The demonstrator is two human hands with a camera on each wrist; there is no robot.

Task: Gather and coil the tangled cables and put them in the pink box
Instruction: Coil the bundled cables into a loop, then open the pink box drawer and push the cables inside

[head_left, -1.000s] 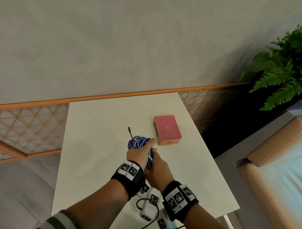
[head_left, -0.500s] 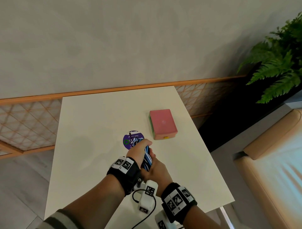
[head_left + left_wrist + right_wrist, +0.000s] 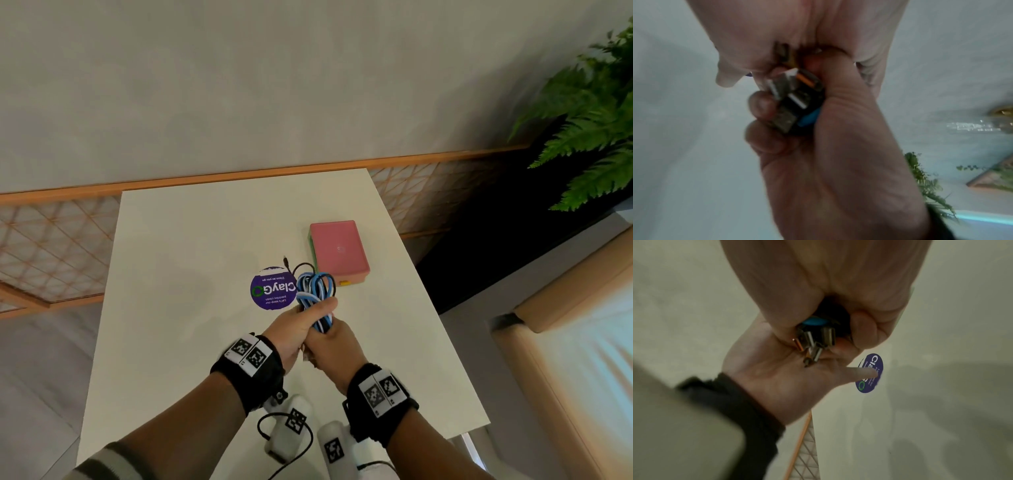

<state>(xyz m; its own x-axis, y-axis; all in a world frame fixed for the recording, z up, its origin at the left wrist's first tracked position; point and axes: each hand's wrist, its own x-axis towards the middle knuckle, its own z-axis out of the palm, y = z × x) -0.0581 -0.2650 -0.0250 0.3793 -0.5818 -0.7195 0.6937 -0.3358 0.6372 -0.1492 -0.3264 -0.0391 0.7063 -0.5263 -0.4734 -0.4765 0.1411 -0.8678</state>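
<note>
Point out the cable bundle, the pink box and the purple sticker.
cable bundle [image 3: 315, 286]: head view, blue loops above the hands.
pink box [image 3: 337, 248]: head view, lid centre.
purple sticker [image 3: 270, 291]: head view, its middle.

A plain white rectangular table [image 3: 178, 308] carries everything here — its far edge sits against a grey wall. On it lie a closed pink rectangular box with a green side [image 3: 339, 251], toward the right, and just beside that, to the left, a round purple sticker printed "ClayGo" [image 3: 272, 289] stuck flat on the tabletop.
</note>
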